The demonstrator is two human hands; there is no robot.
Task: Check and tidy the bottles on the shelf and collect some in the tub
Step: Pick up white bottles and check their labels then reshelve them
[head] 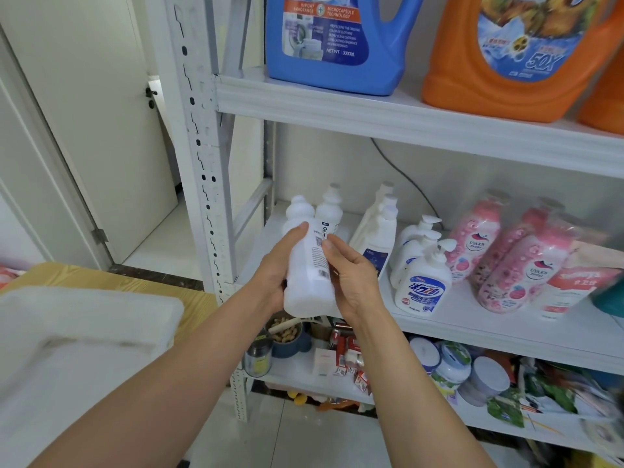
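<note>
Head view: left hand (274, 276) and right hand (353, 278) grip white bottle (308, 268), label (320, 256) part-hidden.

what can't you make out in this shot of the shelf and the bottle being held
All in the head view:
1. white bottle: the fine label print is too small to read; its sides are covered by the left hand and right hand.
2. tub: blurred and cut off by the left edge, so its contents are unseen.
3. blue jug and orange jug: tops cut off by the top edge.
4. packets on the bottom shelf: blurred.
</note>
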